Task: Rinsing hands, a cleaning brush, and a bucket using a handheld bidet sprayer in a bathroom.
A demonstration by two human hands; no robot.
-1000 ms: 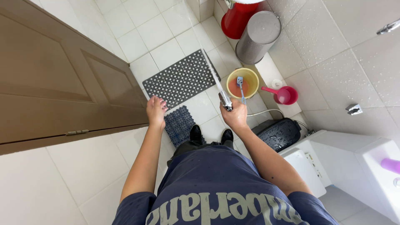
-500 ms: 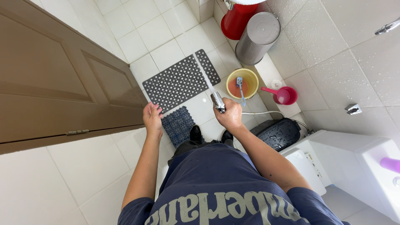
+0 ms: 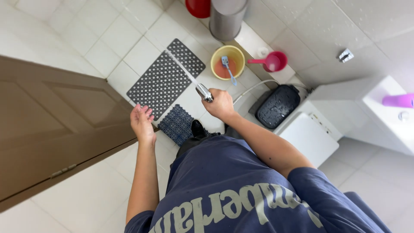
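Sprayer: from the head view I see a chrome hand sprayer (image 3: 204,92) gripped in the right hand (image 3: 220,105), nozzle aimed forward and down, a thin jet of water leaving it toward the floor mat.
Right hand: fingers are wrapped tight around the sprayer's handle, I'd judge with a finger or thumb on the trigger, though the grip hides it from me.
Left hand: the left hand (image 3: 142,120) is empty, palm up and fingers loosely spread, held out to the side, well apart from the sprayer and clear of the jet.
Mat: a dark grey perforated mat (image 3: 166,77) lies flat on the white tiled floor (image 3: 108,34); the water stream lands on its far end, which I take as the reason for the sprayer's angle.
Small mat: a blue studded mat (image 3: 177,124) lies between the hands, just in front of my shoe.
Hose: a pale hose (image 3: 252,86) trails from the right hand back toward the wall.
Bucket: a yellow bucket (image 3: 227,61) with a blue brush (image 3: 228,69) in it stands just beyond the sprayer.
Around it: a pink dipper (image 3: 271,61), a grey bin (image 3: 226,17), a black toilet lid (image 3: 278,105) to the right, a brown door (image 3: 56,125) to the left.
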